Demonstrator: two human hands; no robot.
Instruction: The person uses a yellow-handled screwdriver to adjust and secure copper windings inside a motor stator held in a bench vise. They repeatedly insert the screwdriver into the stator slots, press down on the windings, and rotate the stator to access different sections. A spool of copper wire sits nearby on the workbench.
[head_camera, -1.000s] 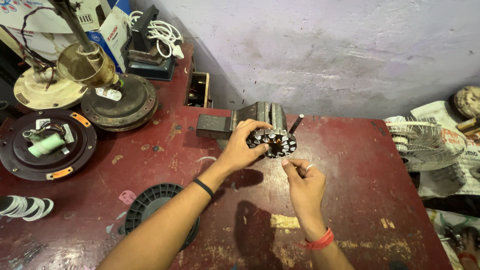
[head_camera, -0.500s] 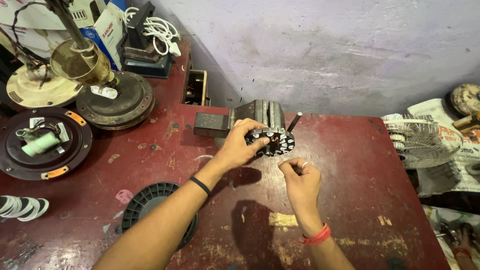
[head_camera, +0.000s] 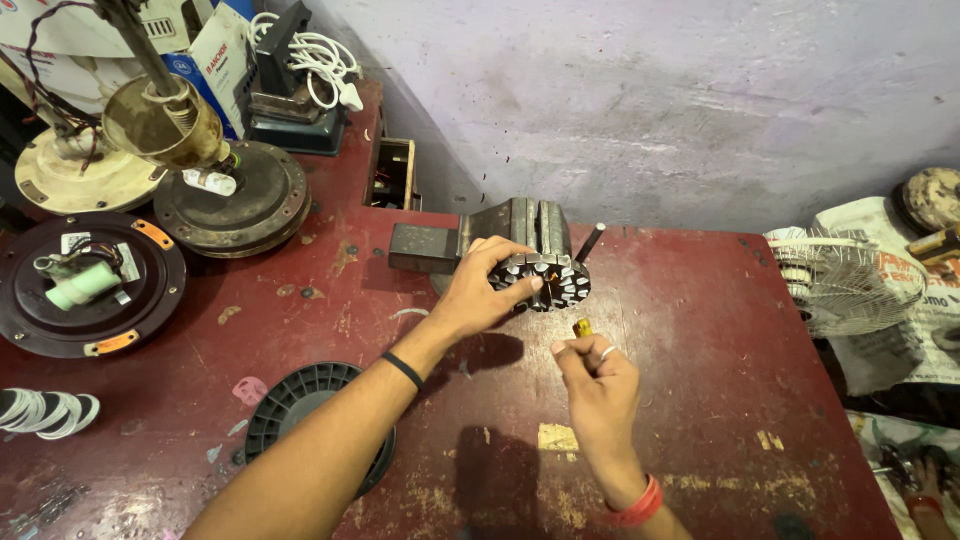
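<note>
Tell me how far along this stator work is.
Done: the round slotted stator core sits at the bench vise; its slots look empty. In hand: the left hand steadies the core, while the right hand pinches a small yellow-tipped piece just below it. Left: no winding shows in the slots.

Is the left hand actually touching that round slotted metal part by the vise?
Touching. The head view shows the left hand with its fingers laid across the round slotted metal part, no gap visible between them.
</note>
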